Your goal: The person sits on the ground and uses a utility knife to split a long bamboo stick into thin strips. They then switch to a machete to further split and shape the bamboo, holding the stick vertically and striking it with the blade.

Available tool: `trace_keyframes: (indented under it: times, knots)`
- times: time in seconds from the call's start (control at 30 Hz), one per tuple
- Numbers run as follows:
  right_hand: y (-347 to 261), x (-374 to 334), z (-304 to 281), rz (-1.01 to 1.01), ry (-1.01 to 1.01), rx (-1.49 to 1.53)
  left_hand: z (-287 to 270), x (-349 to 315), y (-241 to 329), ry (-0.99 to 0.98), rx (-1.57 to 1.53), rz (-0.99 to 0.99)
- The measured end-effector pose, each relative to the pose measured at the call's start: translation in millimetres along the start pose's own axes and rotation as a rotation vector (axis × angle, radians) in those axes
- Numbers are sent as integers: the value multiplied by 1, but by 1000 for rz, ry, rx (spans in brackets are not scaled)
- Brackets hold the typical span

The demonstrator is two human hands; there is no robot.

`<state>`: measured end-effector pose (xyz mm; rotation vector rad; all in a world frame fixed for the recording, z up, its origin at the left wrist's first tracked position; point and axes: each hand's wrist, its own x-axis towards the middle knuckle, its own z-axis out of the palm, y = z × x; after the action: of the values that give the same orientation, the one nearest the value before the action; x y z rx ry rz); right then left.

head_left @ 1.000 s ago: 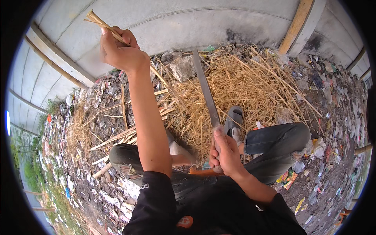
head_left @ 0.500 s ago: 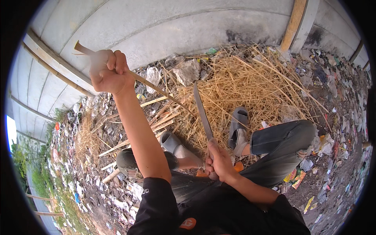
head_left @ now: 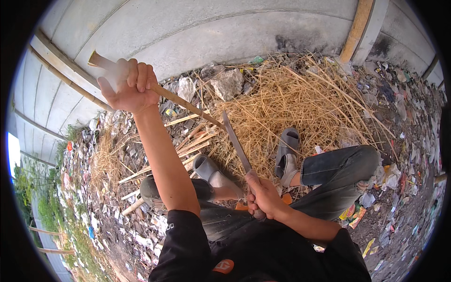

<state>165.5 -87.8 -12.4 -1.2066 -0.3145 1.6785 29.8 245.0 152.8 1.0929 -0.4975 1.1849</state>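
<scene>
My left hand (head_left: 129,87) is raised at the upper left, closed around a long bamboo stick (head_left: 188,105) that slants down to the right. My right hand (head_left: 263,197) grips the handle of a long grey blade (head_left: 235,143) that points up and left. The blade's tip meets the stick near the middle of the view. Below are my legs in dark trousers (head_left: 338,169) and two grey clog shoes (head_left: 213,174), planted on the straw.
A heap of dry straw (head_left: 291,103) lies against a grey concrete wall (head_left: 211,33). Split bamboo strips (head_left: 159,164) lie to the left. A grey rock (head_left: 229,83) sits by the wall. Plastic litter (head_left: 399,108) covers the ground on both sides.
My left hand has swung the stick lower and to the right, so it now meets the blade's tip. The right hand with the blade has barely shifted.
</scene>
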Motion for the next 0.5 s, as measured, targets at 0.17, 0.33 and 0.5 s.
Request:
trace_keyframes:
  times: [0.17,0.33,0.5]
  knots:
    - [-67,-26,-3,-337,-71,75,-2,-10,8,16,47,-27]
    - [-79,-49,17,-840,-155,49,7,0,-9,72,-23,-61]
    - [-10,-24,-26,19,-78,-139,5,4,-13,-43,3,-92]
